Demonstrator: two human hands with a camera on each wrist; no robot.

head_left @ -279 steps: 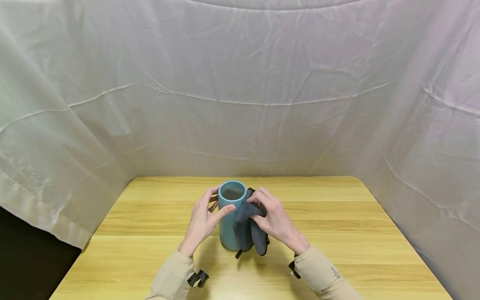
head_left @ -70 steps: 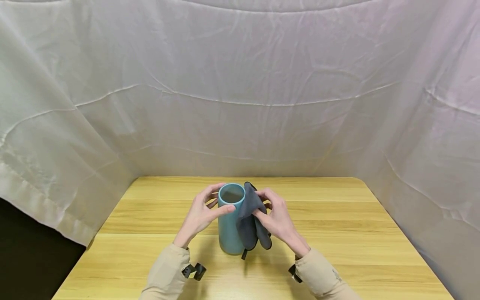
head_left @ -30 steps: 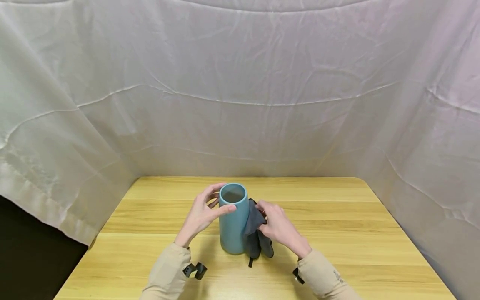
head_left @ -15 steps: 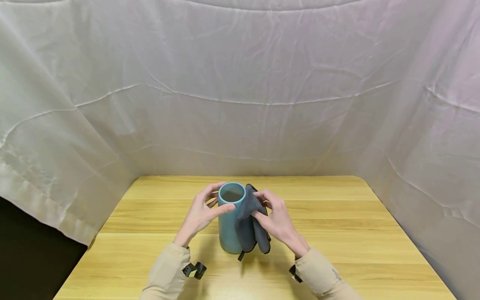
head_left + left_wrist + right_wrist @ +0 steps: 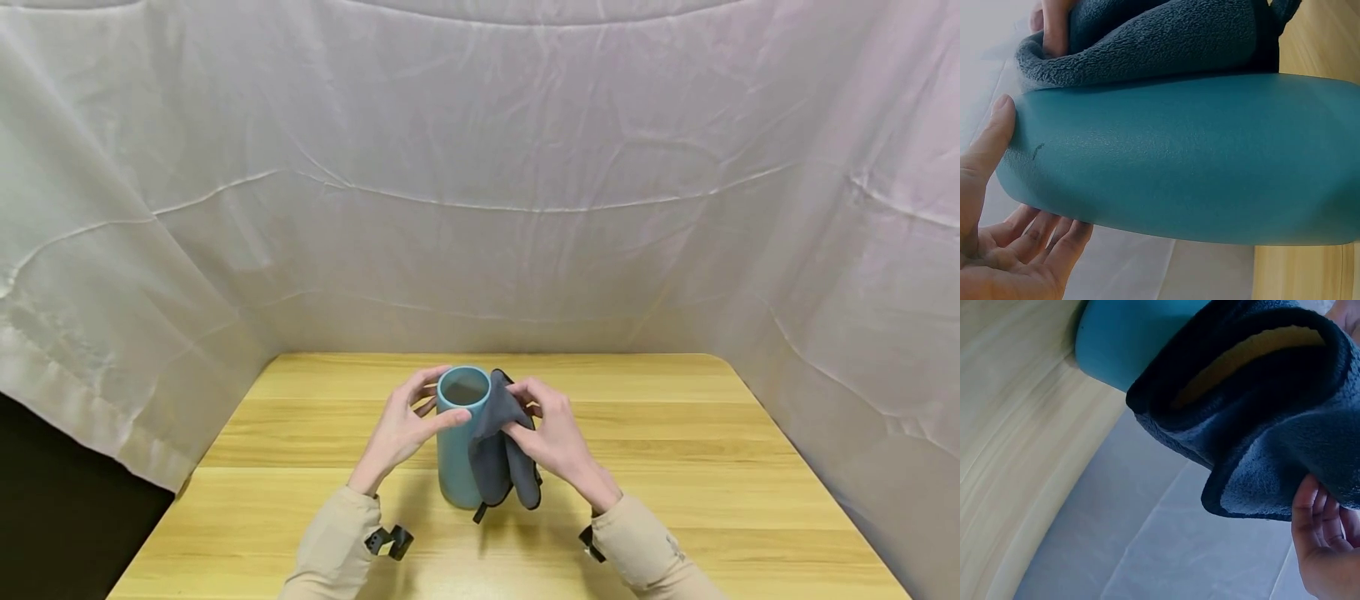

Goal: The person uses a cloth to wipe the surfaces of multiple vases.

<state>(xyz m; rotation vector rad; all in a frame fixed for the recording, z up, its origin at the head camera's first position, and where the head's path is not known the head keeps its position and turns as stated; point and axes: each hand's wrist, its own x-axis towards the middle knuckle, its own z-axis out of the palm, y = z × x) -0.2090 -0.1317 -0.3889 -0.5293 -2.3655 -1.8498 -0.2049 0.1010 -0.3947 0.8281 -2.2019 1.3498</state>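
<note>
A tall blue vase (image 5: pixel 456 467) stands upright on the wooden table, its round mouth facing up. My left hand (image 5: pixel 401 433) holds it near the top, thumb at the front of the rim and fingers round the far left side. Against the vase's right side lies a dark grey-blue cleaning cloth (image 5: pixel 492 458) with black edging and a small loop. My right hand (image 5: pixel 551 437) pinches the folded cloth between thumb and fingers. The left wrist view shows fluffy pile on the cloth (image 5: pixel 1166 44) and a small dark mark on the vase (image 5: pixel 1179 156). Yellow shows inside the cloth's fold (image 5: pixel 1247 356).
The light wooden table (image 5: pixel 675 467) extends around the vase on all sides. Pale fabric curtains (image 5: pixel 487 258) hang behind it and to both sides. A black area (image 5: pixel 67 508) lies past the table's left edge.
The cloth and my right hand were lower on the vase a second ago and are now higher, near the rim. The vase shifts only slightly; my left hand keeps its hold.
</note>
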